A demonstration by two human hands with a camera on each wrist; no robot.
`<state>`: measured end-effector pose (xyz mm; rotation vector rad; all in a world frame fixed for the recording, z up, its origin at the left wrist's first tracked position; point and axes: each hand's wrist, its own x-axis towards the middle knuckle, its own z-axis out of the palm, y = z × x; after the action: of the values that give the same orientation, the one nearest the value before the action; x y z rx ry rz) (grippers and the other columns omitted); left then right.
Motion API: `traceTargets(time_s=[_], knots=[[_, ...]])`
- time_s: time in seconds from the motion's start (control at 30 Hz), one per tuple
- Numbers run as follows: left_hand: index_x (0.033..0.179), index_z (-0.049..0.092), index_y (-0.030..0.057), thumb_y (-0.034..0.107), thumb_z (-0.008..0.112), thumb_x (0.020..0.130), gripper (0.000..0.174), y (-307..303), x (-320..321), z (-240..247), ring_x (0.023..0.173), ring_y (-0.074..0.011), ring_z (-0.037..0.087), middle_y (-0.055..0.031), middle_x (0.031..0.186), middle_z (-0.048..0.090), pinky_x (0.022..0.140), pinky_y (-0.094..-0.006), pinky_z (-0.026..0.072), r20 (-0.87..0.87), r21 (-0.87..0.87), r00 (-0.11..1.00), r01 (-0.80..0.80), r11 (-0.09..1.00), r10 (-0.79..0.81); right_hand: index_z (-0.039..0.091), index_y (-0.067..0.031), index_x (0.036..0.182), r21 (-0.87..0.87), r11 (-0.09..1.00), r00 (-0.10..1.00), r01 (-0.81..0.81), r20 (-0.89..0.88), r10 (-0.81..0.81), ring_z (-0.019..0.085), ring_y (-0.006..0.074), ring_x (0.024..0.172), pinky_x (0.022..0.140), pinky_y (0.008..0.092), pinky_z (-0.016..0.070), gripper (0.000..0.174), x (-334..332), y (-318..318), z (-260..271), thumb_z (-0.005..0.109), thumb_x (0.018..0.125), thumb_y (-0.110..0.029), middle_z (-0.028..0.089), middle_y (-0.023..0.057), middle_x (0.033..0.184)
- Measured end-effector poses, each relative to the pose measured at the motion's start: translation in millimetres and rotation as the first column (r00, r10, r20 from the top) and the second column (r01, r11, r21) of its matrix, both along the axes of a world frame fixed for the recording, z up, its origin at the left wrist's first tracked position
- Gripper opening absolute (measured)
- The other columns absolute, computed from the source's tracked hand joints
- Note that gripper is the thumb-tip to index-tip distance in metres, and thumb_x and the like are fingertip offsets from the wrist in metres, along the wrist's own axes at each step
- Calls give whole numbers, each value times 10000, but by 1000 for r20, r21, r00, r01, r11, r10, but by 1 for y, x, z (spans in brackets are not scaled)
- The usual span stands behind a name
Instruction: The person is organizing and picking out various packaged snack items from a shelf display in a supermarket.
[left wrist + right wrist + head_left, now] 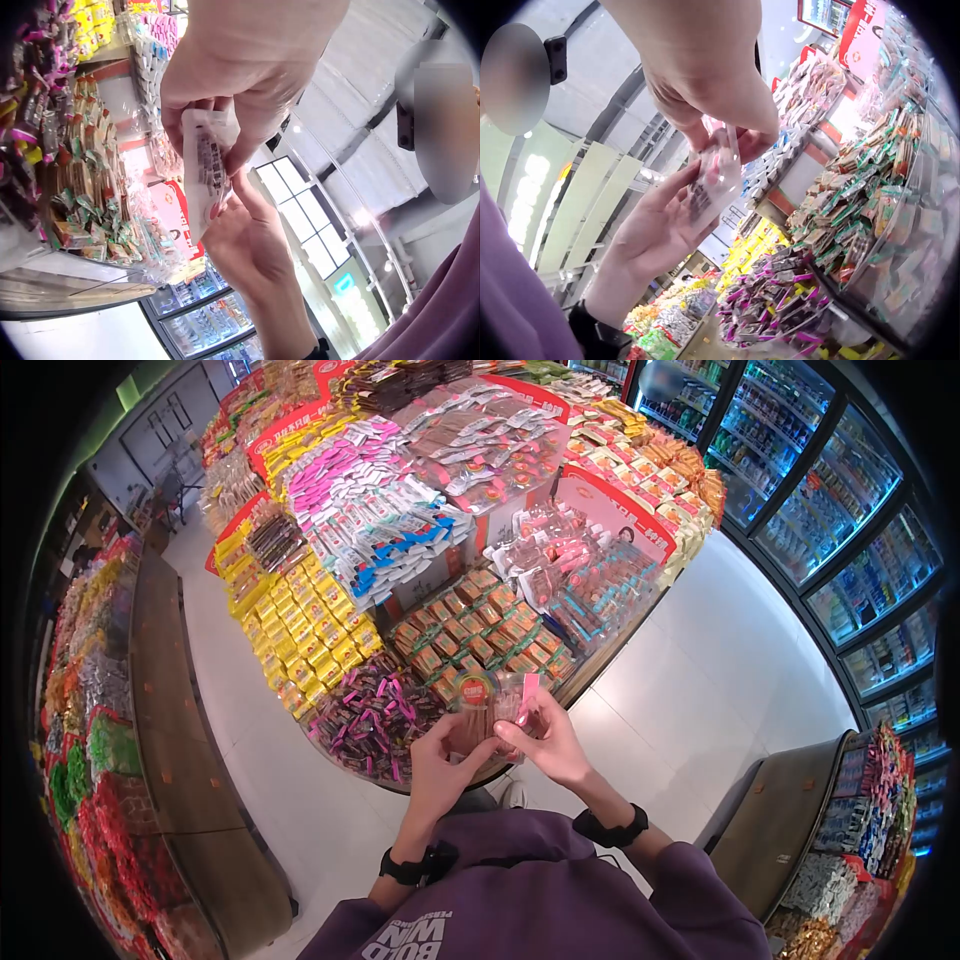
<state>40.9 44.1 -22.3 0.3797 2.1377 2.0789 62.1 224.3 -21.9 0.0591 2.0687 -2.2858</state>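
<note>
In front of the chest, both hands hold a clear plastic snack packet [478, 728] with brownish contents, a round label and a pink part at its right. My left hand [446, 752] pinches the left side, its thumb across the lower front. The right side is gripped by my right hand [548, 742], thumb on the front and fingers behind. Dark printed lines show on the packet [208, 161] in the left wrist view. The right wrist view has the packet [718, 176] between the fingers of both hands, partly covered by them.
Just beyond the hands stands a tiered display with purple-and-black wrapped sweets [370, 715], green-and-brown packets [470, 625], yellow packets [305, 622] and pink-toned packets [555, 555]. Glass-door fridges [815, 490] line the right. Further candy stands flank the floor [690, 650] at left [165, 690] and lower right [800, 830].
</note>
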Motion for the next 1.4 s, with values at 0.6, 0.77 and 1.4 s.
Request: traceTargets(time_s=[0.6, 0.77, 1.4], knots=[[916, 716, 47, 25, 847, 640, 306, -15, -56, 7, 741, -226, 617, -59, 855, 690, 631, -318, 509, -672, -243, 740, -160, 957, -47, 638, -83, 1201, 934, 276, 719, 225, -351, 600, 593, 227, 1047, 968, 409, 437, 408, -50, 6, 54, 688, 796, -97, 629, 64, 1085], [923, 690, -2, 79, 842, 742, 249, -7, -64, 9, 668, -111, 607, -71, 802, 687, 637, -257, 481, -335, -185, 920, -278, 943, 205, 601, -119, 1281, 774, 427, 754, 469, -602, 263, 509, 352, 1212, 1001, 451, 410, 537, -71, 20, 65, 778, 782, -207, 473, 139, 1417], [1204, 580, 2, -10, 754, 799, 441, 149, -131, 28, 1046, -245, 660, -144, 1100, 663, 918, -349, 525, -321, -301, 878, -451, 840, 356, 633, -54, 987, 866, 472, 579, 164, -472, 665, 636, 267, 817, 748, 388, 495, 271, -230, 185, 64, 686, 725, -10, 654, 77, 867]])
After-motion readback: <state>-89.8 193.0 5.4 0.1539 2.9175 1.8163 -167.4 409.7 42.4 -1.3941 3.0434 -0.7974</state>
